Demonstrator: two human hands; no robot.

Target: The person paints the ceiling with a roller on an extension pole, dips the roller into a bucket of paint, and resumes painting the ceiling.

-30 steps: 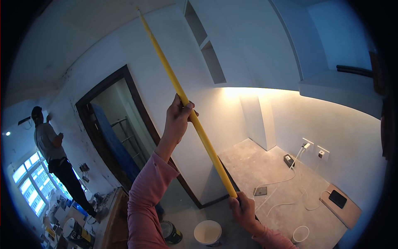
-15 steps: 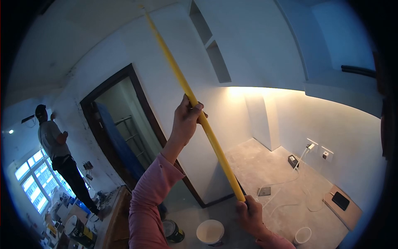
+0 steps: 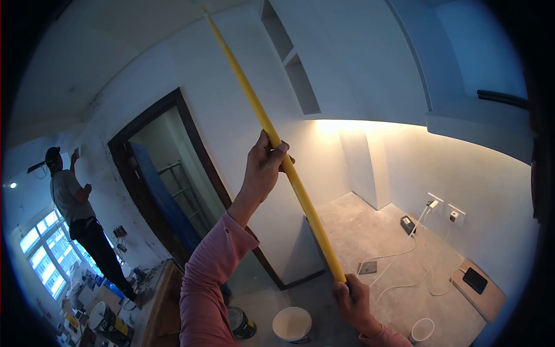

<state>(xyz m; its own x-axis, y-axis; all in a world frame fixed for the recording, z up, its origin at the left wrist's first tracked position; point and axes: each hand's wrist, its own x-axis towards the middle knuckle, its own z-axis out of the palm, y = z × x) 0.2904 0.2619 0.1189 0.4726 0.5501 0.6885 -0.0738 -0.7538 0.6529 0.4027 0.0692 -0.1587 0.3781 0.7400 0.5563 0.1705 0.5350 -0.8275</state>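
A long yellow pole [image 3: 248, 92] runs diagonally from the upper left, near the ceiling, down to the lower middle. My left hand [image 3: 269, 165] is wrapped round it at mid-length. Lower down, my right hand [image 3: 354, 298] grips the pole's bottom end. Both sleeves are pink. At the pole's far tip, a small end piece is too small to make out.
A person [image 3: 78, 202] stands on a raised surface at the left, one hand at the wall. A dark-framed doorway [image 3: 179, 168], buckets [image 3: 292, 324] below, and a counter [image 3: 347, 231] with cables, a phone [image 3: 474, 280] and a cup [image 3: 422, 329] surround me. Cabinets hang above.
The pole's upper part and my left hand have shifted slightly right, and my right hand has moved slightly right too. The other person's raised hand is a little higher on the wall.
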